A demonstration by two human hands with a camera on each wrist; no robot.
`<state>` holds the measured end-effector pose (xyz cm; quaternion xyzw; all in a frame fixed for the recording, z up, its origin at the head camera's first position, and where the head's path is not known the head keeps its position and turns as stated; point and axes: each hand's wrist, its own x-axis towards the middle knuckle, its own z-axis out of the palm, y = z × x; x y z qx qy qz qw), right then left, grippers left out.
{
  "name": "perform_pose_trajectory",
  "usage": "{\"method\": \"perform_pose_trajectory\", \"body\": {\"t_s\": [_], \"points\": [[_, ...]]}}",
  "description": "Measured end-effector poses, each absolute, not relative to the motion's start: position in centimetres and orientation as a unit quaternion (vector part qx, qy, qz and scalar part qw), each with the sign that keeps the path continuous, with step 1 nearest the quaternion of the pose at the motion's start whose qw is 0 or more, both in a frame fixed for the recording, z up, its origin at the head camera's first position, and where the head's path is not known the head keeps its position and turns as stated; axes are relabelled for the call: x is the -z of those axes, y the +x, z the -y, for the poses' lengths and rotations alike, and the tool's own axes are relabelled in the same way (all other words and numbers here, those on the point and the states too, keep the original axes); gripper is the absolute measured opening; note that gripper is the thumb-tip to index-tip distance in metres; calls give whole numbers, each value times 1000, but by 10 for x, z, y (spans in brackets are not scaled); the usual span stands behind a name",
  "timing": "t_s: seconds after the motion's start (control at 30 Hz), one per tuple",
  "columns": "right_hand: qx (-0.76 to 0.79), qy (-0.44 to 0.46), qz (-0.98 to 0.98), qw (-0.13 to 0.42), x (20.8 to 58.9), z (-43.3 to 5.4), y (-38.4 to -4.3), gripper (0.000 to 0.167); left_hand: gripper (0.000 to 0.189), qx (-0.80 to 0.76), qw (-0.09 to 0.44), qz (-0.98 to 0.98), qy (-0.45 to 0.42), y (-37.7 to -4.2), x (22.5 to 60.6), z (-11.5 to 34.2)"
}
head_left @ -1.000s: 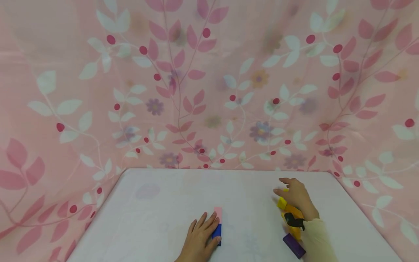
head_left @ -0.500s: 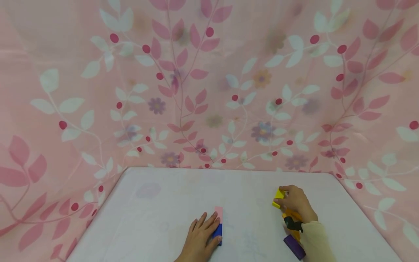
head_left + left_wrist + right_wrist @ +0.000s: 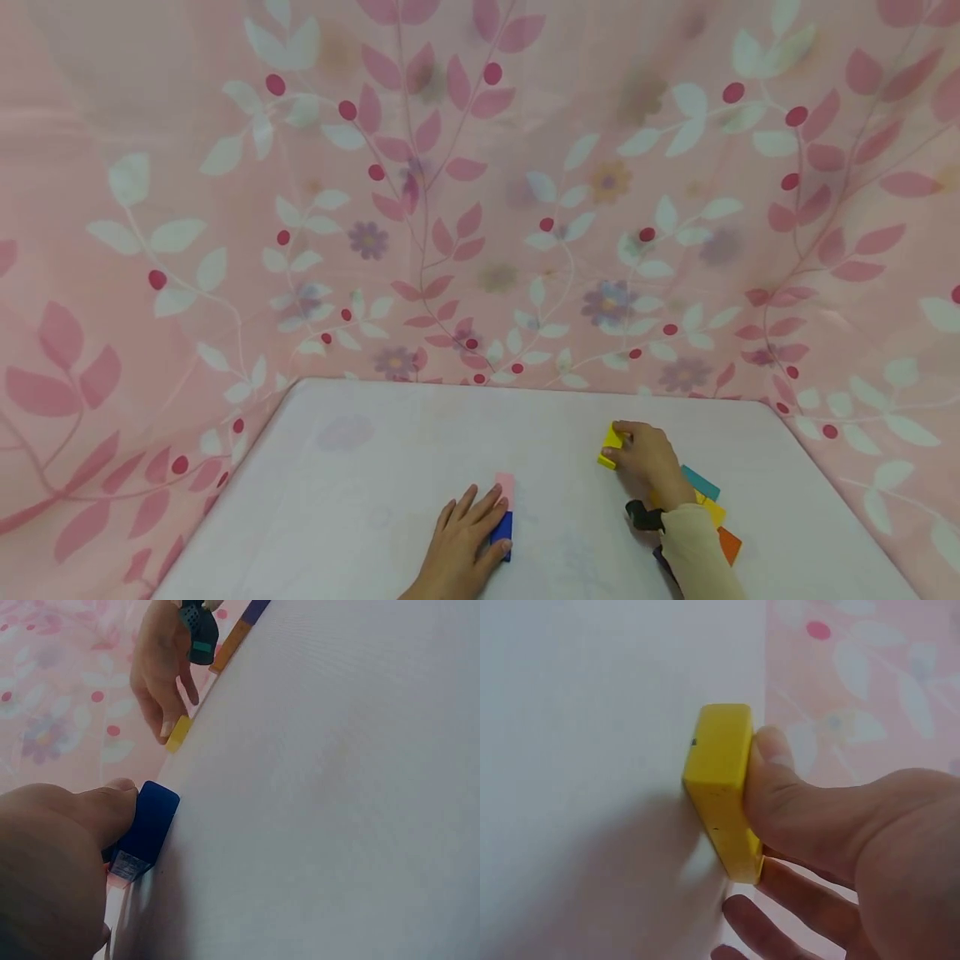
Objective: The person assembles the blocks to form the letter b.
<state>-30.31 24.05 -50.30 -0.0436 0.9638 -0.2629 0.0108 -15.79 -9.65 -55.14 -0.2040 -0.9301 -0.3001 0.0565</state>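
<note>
With its fingers spread and mostly straight, my left hand [image 3: 457,550] rests on a blue block [image 3: 502,528] and a pink block [image 3: 506,483], which lie end to end on the white table [image 3: 360,492]. The left wrist view shows the thumb against the side of the blue block [image 3: 151,821]. Further right, my right hand [image 3: 651,457] pinches a yellow block [image 3: 611,448] between thumb and fingers. In the right wrist view the yellow block [image 3: 721,750] is close to the table surface; whether it touches is unclear.
Several loose blocks lie beside and under the right forearm: a teal block [image 3: 701,482], a yellow-orange block [image 3: 711,507], an orange block [image 3: 729,546] and a dark one [image 3: 663,560], partly hidden. A pink floral curtain [image 3: 495,292] hangs behind the table.
My right hand has taken hold of the yellow block and carried it left, away from the other blocks, uncovering the teal and orange ones. My left hand stays in place.
</note>
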Motion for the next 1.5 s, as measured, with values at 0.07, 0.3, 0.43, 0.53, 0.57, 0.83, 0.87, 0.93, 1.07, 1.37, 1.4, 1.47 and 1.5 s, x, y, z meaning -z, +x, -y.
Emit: {"method": "perform_pose_trajectory", "body": {"t_s": [0.07,0.3,0.43,0.53,0.57,0.83,0.87,0.93,1.07,1.37,1.4,1.47,1.5], "points": [[269,-53,-962,5,504,-231,-306,60,57,301,59,930,-205,-159,552,97],[285,-88,-954,-14,506,-197,-315,52,58,312,34,929,-196,-160,552,96],[297,-95,-950,-9,507,-174,-321,52,59,310,11,933,-184,-160,551,96],[301,-99,-949,-5,508,-158,-324,52,59,305,1,935,-181,-160,549,96],[306,-98,-947,-2,508,-153,-325,52,59,305,-1,935,-181,-161,548,96],[322,-122,-939,0,512,-123,-324,53,61,294,-26,940,-168,-164,546,95],[324,-127,-937,2,513,-120,-324,53,61,298,-31,939,-167,-164,545,95],[332,-135,-933,10,513,-115,-322,54,61,298,-36,939,-167,-164,545,96],[346,-141,-927,31,511,-109,-317,54,61,300,-46,938,-167,-165,545,95],[350,-160,-921,50,512,-100,-310,53,61,293,-25,939,-176,-165,546,95],[350,-162,-921,53,512,-99,-309,53,61,297,-22,938,-176,-165,546,96],[347,-166,-921,58,514,-99,-308,54,61,302,-21,937,-176,-164,547,96],[343,-171,-922,60,514,-98,-307,55,61,300,-22,937,-176,-164,547,97]]}}
